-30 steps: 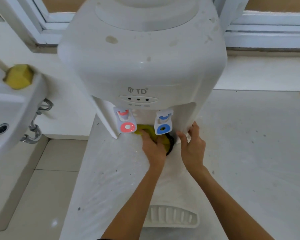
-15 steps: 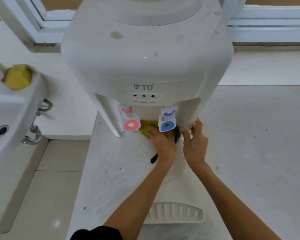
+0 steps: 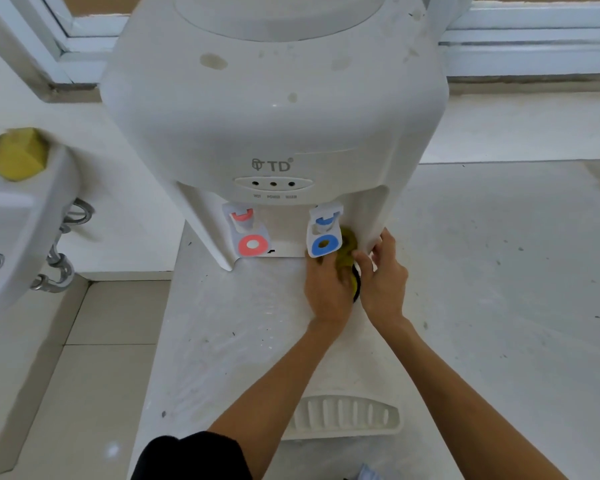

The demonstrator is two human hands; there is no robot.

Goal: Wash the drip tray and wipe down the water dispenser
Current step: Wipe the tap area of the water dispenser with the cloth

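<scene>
A white tabletop water dispenser [image 3: 274, 109] stands on a pale counter [image 3: 499, 271], with a red hot tap [image 3: 252, 242] and a blue cold tap [image 3: 324, 242] over its recess. My left hand [image 3: 328, 289] grips a yellow-green scrub sponge [image 3: 347, 251] with a dark edge and presses it under the blue tap, at the recess's right side. My right hand [image 3: 383, 275] holds the lower right front edge of the dispenser, fingers and thumb wrapped on it. The white slotted drip tray [image 3: 343, 415] lies on the counter near me, between my forearms.
A white basin [image 3: 11, 237] sits at the left with a yellow sponge [image 3: 18, 154] on its rim and a chrome pipe [image 3: 58, 261] beneath. A window frame [image 3: 534, 36] runs behind the dispenser. Tiled floor [image 3: 94, 341] lies below the counter's left edge.
My left hand has slid the sponge from the middle of the recess rightward to beneath the blue tap. My right hand has stayed on the dispenser's lower right edge.
</scene>
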